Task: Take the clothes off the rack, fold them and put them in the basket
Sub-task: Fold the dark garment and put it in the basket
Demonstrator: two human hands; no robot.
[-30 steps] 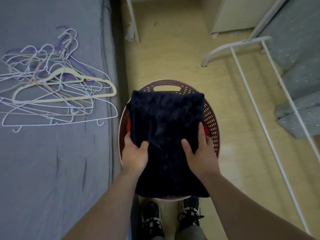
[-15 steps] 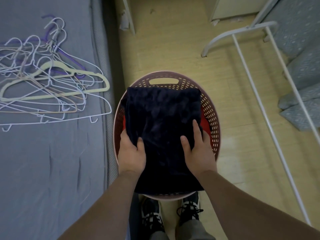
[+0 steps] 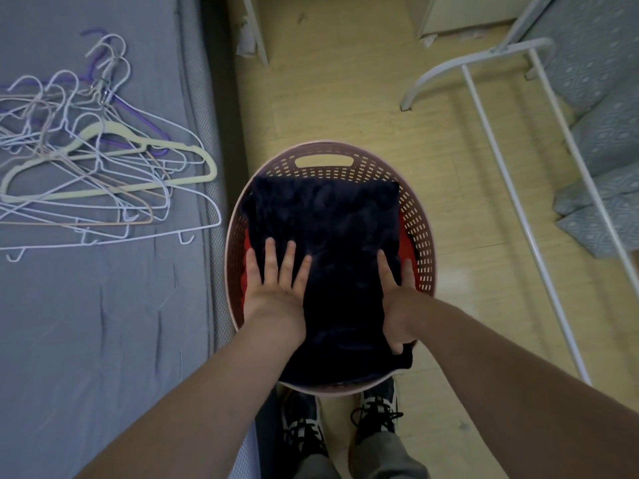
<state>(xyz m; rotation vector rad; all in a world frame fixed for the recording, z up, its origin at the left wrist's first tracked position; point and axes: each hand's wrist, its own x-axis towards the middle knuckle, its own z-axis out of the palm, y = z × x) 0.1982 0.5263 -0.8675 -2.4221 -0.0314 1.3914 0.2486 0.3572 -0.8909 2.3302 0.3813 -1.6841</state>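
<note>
Left hand (image 3: 276,285): flat and spread, fingers straight, palm down on the left part of the folded dark navy garment (image 3: 328,229). Just pressing, not grabbing.
Right hand (image 3: 397,302): on the garment's right edge. The fingers I can see are straight and point away from the body, squeezed in next to the wall of the basket (image 3: 423,216). Nothing looks curled round the cloth.
Garment: folded into a rough rectangle and lying in the basket on top of everything. Its near end reaches the rim closest to the feet, and a little corner pokes out by the right wrist.
Basket: round, pinkish, with a slotted wall and a handle cut-out on the far side. It sits on the floor (image 3: 345,81) just beside the bed (image 3: 103,323).
Red cloth (image 3: 407,238): peeks out from under the navy one on both sides, so it's lower down in the basket.
Shoes (image 3: 377,409): dark with white bits, right at the basket's near rim.
Bed: grey sheet, off to the left.
Hangers (image 3: 103,174): a loose tangle of wire ones plus a chunky cream one, lying on the bed.
Rack (image 3: 501,150): white tube frame on the right, standing on the floor.
Patterned fabric (image 3: 594,133): blue-grey, far right past the rack's bars. Can't tell if it hangs on it.
Floor: pale yellow, wood look.
</note>
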